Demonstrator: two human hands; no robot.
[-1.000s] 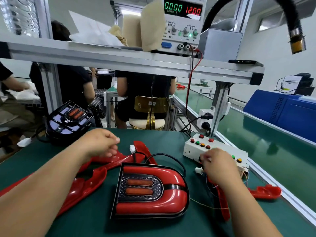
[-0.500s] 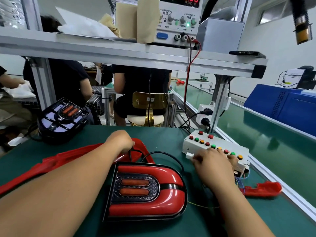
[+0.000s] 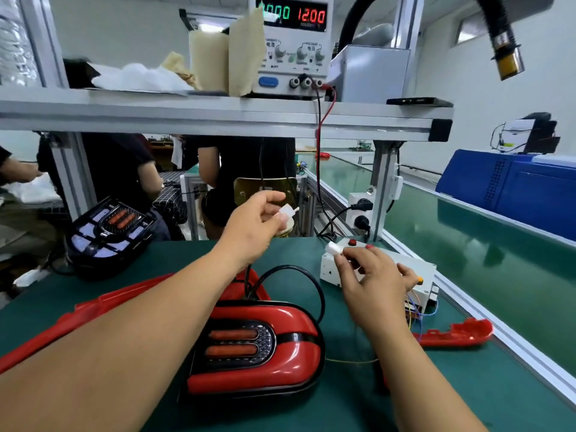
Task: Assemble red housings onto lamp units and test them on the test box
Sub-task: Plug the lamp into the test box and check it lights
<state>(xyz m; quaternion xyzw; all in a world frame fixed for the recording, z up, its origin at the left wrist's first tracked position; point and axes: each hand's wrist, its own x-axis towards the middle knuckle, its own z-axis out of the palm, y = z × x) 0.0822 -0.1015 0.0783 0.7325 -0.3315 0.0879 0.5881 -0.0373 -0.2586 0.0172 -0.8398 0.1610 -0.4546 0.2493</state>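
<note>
Over bench (image 3: 467, 388), connector (image 3: 287, 211) in left hand (image 3: 252, 227)

Power supply (image 3: 293, 45) shows 12.00, perhaps 0.000.

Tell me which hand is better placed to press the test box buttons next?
Right, probably: the right hand hovers just over the test box, pinching a white plug, while the left hand holds another white connector raised farther off.

bright even indoor light, glare on the green conveyor belt (image 3: 467, 244), wide-angle bending at edges.
</note>
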